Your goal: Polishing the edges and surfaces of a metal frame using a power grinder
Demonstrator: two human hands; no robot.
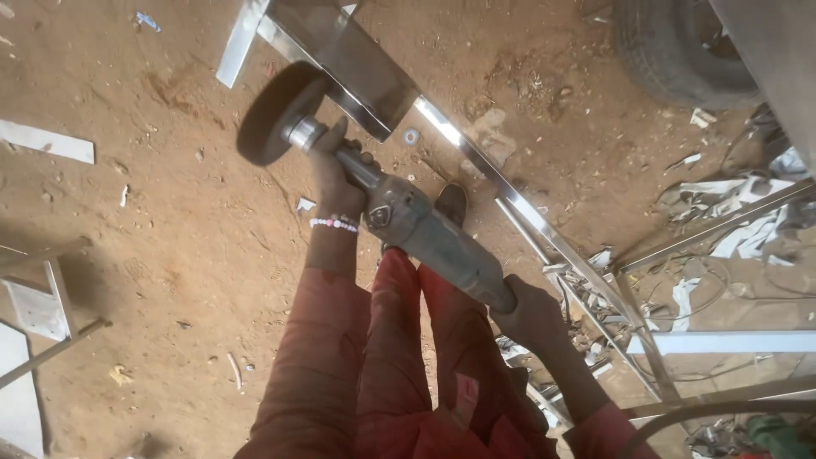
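One angle grinder [425,229] lies across the middle, its one dark disc [276,115] at its upper-left end, apparently touching the steel frame [374,72]. The left hand [336,174], its grip clamped on the side handle, sits left of the grinder body; the right hand [531,314] clasps its rear. Beneath is bare dirt ground [170,238]; one tyre [671,51] stands upper right of the grinder.

One grinder [408,225], one tyre [671,47], two hands [336,174].

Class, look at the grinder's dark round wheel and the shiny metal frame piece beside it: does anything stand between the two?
Nothing visible does. The dark round polishing wheel sits right beside the shiny steel frame piece, with only bare brown dirt ground beneath. Whether they touch cannot be told.
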